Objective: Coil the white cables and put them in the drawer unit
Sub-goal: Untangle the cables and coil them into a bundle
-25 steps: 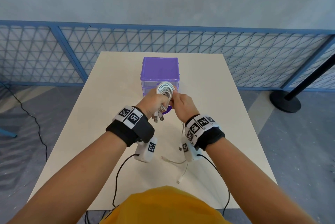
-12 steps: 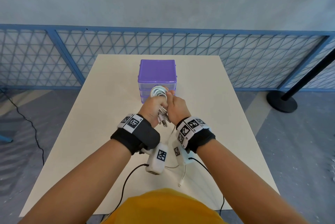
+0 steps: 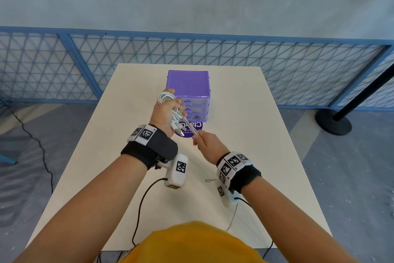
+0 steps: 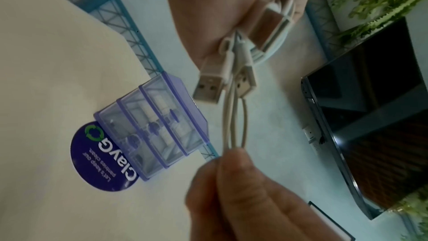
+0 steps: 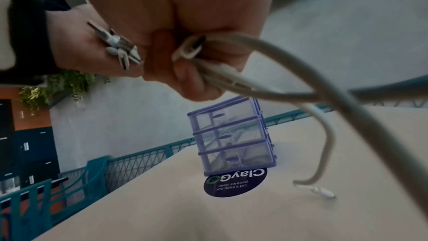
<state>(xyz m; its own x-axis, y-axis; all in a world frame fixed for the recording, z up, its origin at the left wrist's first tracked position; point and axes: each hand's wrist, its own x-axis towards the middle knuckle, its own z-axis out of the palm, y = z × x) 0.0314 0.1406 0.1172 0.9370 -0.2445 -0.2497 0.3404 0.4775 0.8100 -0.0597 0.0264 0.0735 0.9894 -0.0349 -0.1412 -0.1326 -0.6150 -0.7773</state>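
Note:
My left hand (image 3: 165,111) grips a coiled bundle of white cables (image 3: 165,97) above the table, in front of the purple drawer unit (image 3: 188,94). USB plugs (image 4: 208,83) hang from the bundle below the fist. My right hand (image 3: 202,140) pinches several cable strands (image 4: 232,127) stretched taut from the bundle toward me. In the right wrist view the strands (image 5: 231,74) run through the fingers, and a loose end (image 5: 324,192) trails down onto the table. All three clear drawers (image 5: 231,135) of the unit are closed.
A round purple sticker (image 3: 188,129) lies on the cream table (image 3: 245,135) at the foot of the drawer unit. One small cable plug (image 3: 210,180) rests on the table by my right wrist. A blue mesh fence (image 3: 298,71) runs behind the table.
The hands have parted: the left hand lifted the coil up and left, while the right hand drew back toward me, pulling the strands taut. The loose end slid closer.

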